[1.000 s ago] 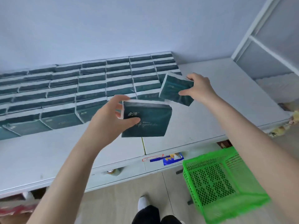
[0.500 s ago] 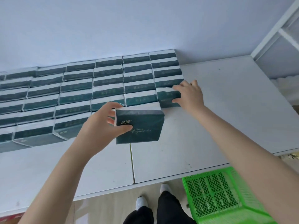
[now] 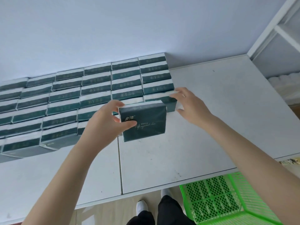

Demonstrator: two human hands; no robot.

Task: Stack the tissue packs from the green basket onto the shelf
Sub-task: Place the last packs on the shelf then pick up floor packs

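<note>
My left hand [image 3: 105, 122] grips a dark green tissue pack [image 3: 144, 122] by its left edge, holding it just above the white shelf top [image 3: 211, 127], in front of the stacked packs. My right hand [image 3: 191, 106] rests against the right end of the front pack [image 3: 168, 103] in the rightmost stack column, fingers on its top and side. Rows of matching dark green packs [image 3: 97, 90] stand stacked against the wall. The green basket [image 3: 227, 202] sits on the floor at lower right; the part of it in view holds nothing.
A white shelving unit [image 3: 282, 51] rises at the right. The wall [image 3: 129, 26] is directly behind the stacks. My shoes and dark trousers [image 3: 155, 211] show below the shelf edge, on a wooden floor.
My right hand carried its pack to the right column and set it down at the front of the stack. My left hand moved its pack forward toward the stacks. The view shifted closer.
</note>
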